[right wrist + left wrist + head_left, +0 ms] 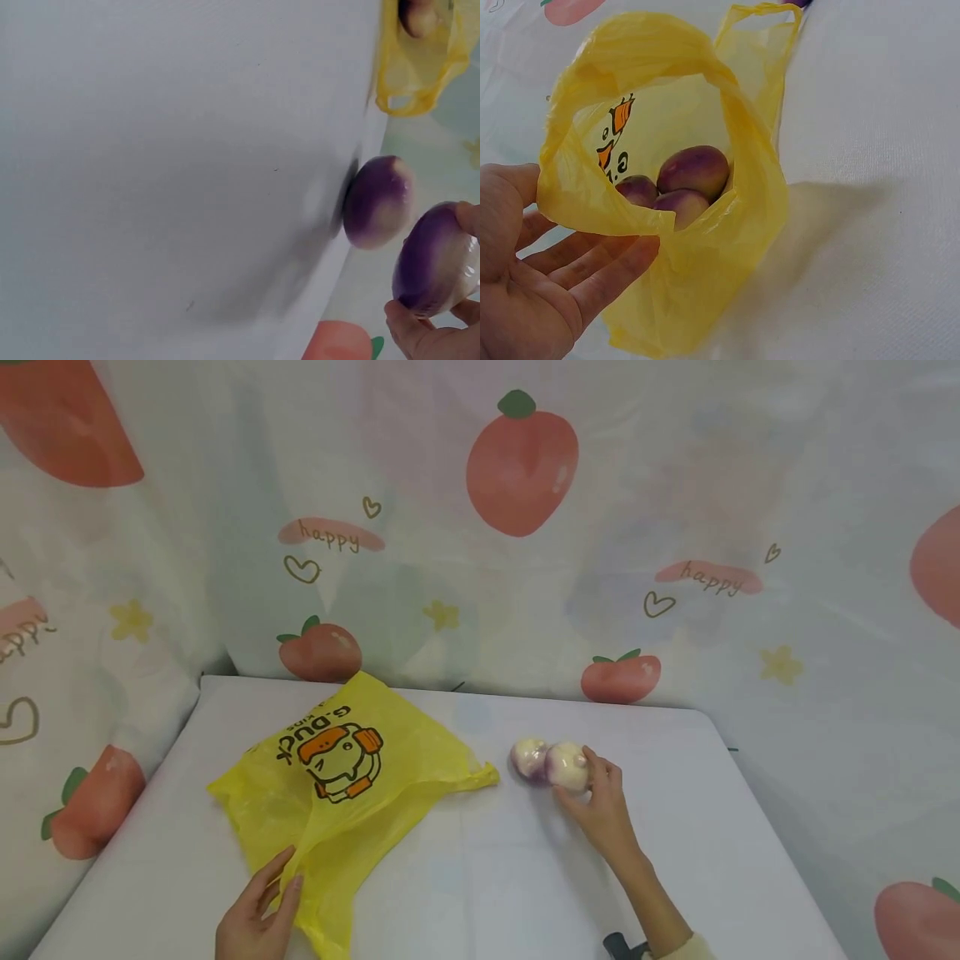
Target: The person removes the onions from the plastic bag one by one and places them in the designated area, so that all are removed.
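On the left of the head view lies a yellow plastic bag [420, 747] printed with a duck. My left hand [258, 914] holds the rim of its mouth between thumb and fingers. Inside, the left wrist view shows several purple turnips [694, 172]. My right hand [606, 814] grips a shiny purple-and-white turnip [567, 767], thumb and fingers on opposite sides. In the right wrist view this turnip [429, 262] appears raised off the table. Another turnip [528, 758] sits on the table just left of it, right of the bag's handle.
A white-covered table [480, 893] lies under everything. Behind it hangs a pale cloth backdrop [517, 602] with peach prints, continuing along the left side. A dark fitting [618, 946] shows by the right wrist.
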Demonstrator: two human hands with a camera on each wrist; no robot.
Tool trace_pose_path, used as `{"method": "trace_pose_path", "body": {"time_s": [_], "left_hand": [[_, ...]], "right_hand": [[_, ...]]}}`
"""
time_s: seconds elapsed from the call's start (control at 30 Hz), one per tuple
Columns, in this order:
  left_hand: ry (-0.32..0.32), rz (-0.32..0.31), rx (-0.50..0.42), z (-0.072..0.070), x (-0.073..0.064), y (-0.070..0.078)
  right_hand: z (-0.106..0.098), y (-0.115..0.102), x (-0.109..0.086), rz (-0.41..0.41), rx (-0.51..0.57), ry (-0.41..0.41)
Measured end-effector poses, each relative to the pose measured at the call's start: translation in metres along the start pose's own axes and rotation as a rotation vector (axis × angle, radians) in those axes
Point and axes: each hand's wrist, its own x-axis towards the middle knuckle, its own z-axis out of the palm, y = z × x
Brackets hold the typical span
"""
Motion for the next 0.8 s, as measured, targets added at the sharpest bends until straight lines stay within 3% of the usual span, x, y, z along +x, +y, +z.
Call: {"method": "trace_pose_path", "body": {"time_s": [0.23,0.43,0.67,0.8], "left_hand": [[-0.011,0.005,0.003,0.001,0.001,-0.001],[-0.011,0.006,-0.001,0.002,0.000,-0.001],[-0.009,0.011,-0.004,0.001,0.000,-0.001],[-0.009,0.012,-0.011,0.001,0.000,0.000]], "right_hand": [[-0.004,0.013,0.002,-0.019,-0.075,0.044],[-0.006,0.021,0.009,0.045,-0.048,0.046],[-0.008,0.037,0.019,0.126,-0.131,0.025],[-0.007,0.043,0.027,0.161,-0.127,-0.002]]}}
